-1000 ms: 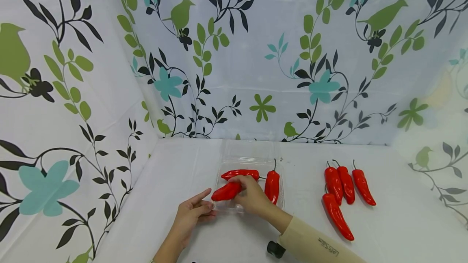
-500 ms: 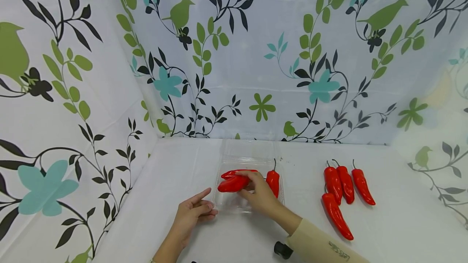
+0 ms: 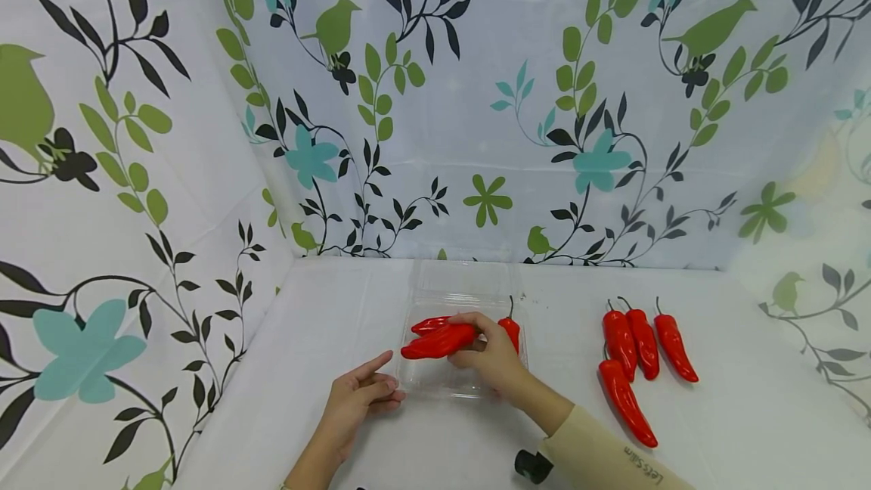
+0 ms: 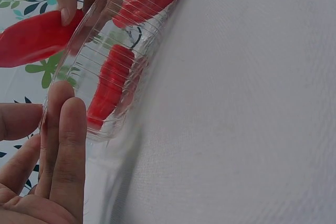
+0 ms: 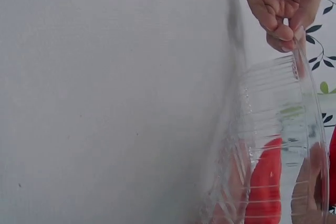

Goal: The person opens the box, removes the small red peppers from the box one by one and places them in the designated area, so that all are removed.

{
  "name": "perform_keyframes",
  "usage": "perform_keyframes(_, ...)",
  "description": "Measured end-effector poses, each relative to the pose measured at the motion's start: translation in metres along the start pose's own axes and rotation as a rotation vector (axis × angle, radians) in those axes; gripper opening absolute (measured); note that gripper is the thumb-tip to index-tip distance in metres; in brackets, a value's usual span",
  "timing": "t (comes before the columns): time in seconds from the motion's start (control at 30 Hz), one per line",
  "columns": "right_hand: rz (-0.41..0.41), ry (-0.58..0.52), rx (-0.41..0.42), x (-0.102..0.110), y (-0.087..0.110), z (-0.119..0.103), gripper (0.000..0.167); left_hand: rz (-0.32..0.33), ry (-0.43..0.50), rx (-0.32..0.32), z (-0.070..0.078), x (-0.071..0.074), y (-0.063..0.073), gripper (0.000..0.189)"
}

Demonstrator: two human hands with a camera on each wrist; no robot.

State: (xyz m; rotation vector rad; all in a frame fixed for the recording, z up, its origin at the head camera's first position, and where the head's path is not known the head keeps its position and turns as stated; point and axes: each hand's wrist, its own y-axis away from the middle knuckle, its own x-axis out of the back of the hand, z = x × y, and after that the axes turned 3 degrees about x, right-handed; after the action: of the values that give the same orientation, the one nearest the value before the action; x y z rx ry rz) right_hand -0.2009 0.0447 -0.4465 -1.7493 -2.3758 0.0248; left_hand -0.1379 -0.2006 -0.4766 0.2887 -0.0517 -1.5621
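Note:
In the head view my right hand (image 3: 493,358) holds a red chili pepper (image 3: 438,342) by its stem end, over the clear plastic container (image 3: 435,383). Inside the container, one red pepper (image 3: 429,325) lies crosswise at the back, partly hidden by the held one. Another pepper (image 3: 510,330) lies lengthwise along the right side, half covered by my right hand. My left hand (image 3: 357,407) pinches the container's front left rim between thumb and fingers, as the right wrist view shows on that hand (image 5: 286,3). The held pepper (image 4: 37,40) is above the rim in the left wrist view.
Several more red peppers (image 3: 627,403) lie grouped on the white table (image 3: 565,324) to the right. The container's clear lid (image 3: 466,277) is folded back behind it. A patterned cloth (image 3: 435,134) hangs along the back and left. A small black object (image 3: 533,466) sits by the right sleeve.
My right hand has carried the pepper back and to the right, from the container's front left to beside the crosswise pepper. The left hand keeps its place on the rim.

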Motion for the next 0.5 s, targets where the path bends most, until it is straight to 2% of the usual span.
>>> perform_keyframes(0.3,-0.015,-0.076,-0.054,0.009,0.000,-0.004,0.047,-0.011,0.002,-0.010,0.000,0.000,0.000,0.057)
perform_keyframes(0.5,-0.066,0.017,-0.009,0.015,0.002,-0.004,0.048,-0.005,-0.010,0.002,0.001,-0.001,0.000,0.056)
